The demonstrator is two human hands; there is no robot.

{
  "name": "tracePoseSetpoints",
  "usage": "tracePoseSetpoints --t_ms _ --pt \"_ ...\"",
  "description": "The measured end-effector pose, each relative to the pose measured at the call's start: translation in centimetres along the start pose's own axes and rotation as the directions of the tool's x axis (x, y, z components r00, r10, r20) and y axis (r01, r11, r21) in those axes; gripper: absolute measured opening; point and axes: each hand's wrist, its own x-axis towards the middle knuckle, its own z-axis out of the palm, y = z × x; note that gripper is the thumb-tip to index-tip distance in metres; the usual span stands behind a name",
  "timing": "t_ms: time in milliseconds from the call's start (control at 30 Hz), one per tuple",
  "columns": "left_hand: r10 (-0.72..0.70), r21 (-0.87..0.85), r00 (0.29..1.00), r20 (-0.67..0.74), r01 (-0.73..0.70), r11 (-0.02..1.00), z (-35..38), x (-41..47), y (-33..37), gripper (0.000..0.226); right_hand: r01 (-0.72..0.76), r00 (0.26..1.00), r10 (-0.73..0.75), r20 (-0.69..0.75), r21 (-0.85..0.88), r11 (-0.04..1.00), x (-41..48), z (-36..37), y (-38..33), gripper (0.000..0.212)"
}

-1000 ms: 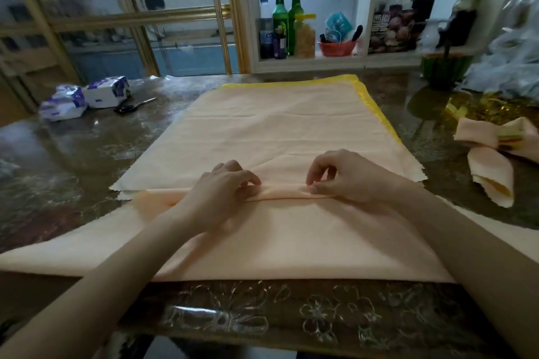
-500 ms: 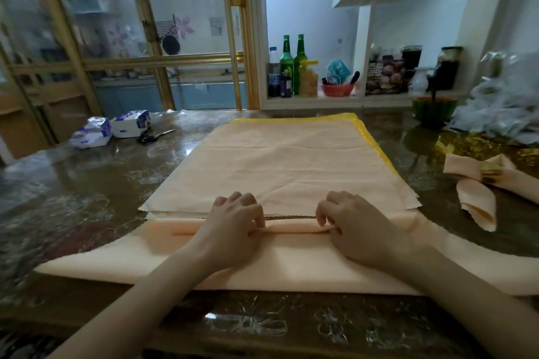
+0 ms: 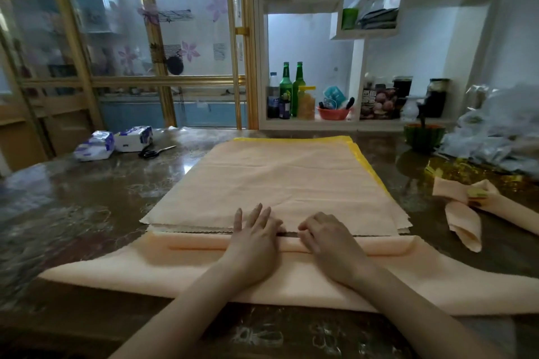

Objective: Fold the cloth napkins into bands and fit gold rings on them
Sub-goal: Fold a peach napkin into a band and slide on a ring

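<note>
- One napkin is being worked. It lies spread on the surface just in front of the stack of flat napkins, with its far edge touching the stack's near edge.
- Only a narrow first fold has been made along that far edge. Most of the cloth is unfolded, so this band is judged barely begun, and no ring can be fitted yet.
- The fold is pressed flat by the left grip, which is open, its straight fingers reaching onto the stack.
- Beside it, the fold is held by the right grip, its fingers curled down onto the cloth at the stack's near edge.
- A finished napkin is seen well apart to the right of the stack, gathered in a gold ring.
- Gold pieces lie right of the stack, further back. Whether they are rings cannot be told.
- Several napkins are left in the stack, so most of the task is judged undone.
- Scissors and tissue packs lie left of the stack's far corner.
</note>
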Motion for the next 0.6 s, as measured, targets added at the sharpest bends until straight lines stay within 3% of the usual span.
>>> tracePoseSetpoints --t_ms 133,267,433,600 --pt "-0.113 -0.080 0.991 0.072 0.118 0.990 0.5 0.3 -0.4 0.049 -0.051 0.999 0.051 -0.020 -0.004 0.999 -0.8 -0.5 1.2 0.032" --pt "-0.098 -0.135 0.994 0.048 0.104 0.985 0.9 0.5 -0.9 0.049 -0.063 0.998 0.063 -0.003 0.037 0.997 -2.0 -1.2 2.7 0.027" --pt "0.038 -0.303 0.997 -0.065 -0.056 0.951 0.5 -0.1 -2.5 0.033 -0.085 0.996 0.084 0.016 0.079 0.993 -2.5 -1.9 3.0 0.027" --pt "0.099 -0.314 0.984 -0.148 -0.142 0.939 -0.9 -2.1 -3.6 0.026 -0.046 0.999 0.047 -0.017 0.030 0.998 -2.3 -2.5 2.6 0.021"
